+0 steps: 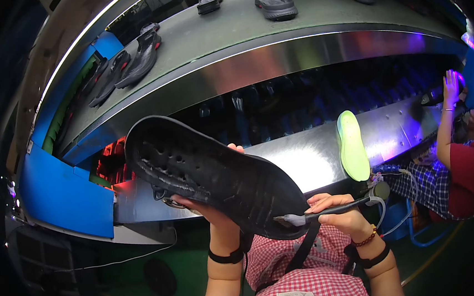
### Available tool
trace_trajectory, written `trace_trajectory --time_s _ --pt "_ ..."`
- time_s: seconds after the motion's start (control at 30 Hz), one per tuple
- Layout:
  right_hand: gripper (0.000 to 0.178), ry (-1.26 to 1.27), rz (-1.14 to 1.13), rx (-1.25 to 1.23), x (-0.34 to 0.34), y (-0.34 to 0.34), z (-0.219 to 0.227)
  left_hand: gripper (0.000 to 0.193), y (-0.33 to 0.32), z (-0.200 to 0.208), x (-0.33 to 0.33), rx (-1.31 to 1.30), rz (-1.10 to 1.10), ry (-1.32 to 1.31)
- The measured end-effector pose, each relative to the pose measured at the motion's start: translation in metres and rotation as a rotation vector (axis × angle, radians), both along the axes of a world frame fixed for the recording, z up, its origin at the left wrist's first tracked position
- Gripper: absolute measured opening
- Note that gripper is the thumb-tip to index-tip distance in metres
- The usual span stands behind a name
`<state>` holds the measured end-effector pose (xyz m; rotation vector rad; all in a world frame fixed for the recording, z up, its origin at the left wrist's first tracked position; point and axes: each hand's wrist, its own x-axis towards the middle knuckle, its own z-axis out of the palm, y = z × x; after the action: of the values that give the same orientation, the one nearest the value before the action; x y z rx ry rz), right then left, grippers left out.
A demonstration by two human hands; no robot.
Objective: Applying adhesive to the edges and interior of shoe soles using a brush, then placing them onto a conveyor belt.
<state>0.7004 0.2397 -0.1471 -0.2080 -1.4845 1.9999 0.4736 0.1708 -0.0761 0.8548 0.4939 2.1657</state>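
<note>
My left hand [211, 208] is closed round the edge of a black shoe sole [233, 176]. The sole is tilted, with its hollow inner side facing me and small holes toward its far left end. Closed round the dark handle of a brush [293, 220], my right hand [340, 215] lays the pale bristles on the sole's near right end. A thin hose joins the brush's back end. On the metal ledge [299, 157] beyond, a yellow-green sole-shaped piece [353, 147] lies to the right of the black sole.
A greenish conveyor belt [211, 36] curves across the back, carrying several dark soles or sandals [275, 3]. Blue housing [65, 189] stands at left, with a red-glowing opening beside it. Another person [467, 169] works at right, a raised hand in purple light.
</note>
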Motion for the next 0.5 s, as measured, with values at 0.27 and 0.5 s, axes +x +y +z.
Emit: trace_trajectory --time_s 0.27,0.5 --pt "0.023 0.1 0.008 -0.443 -0.004 -0.028 0.018 0.104 -0.018 -0.02 0.026 -0.006 -0.176 -0.048" --pt "0.022 -0.149 -0.243 0.105 -0.013 -0.044 0.025 0.1 -0.017 -0.057 0.037 -0.257 -0.385 -0.104"
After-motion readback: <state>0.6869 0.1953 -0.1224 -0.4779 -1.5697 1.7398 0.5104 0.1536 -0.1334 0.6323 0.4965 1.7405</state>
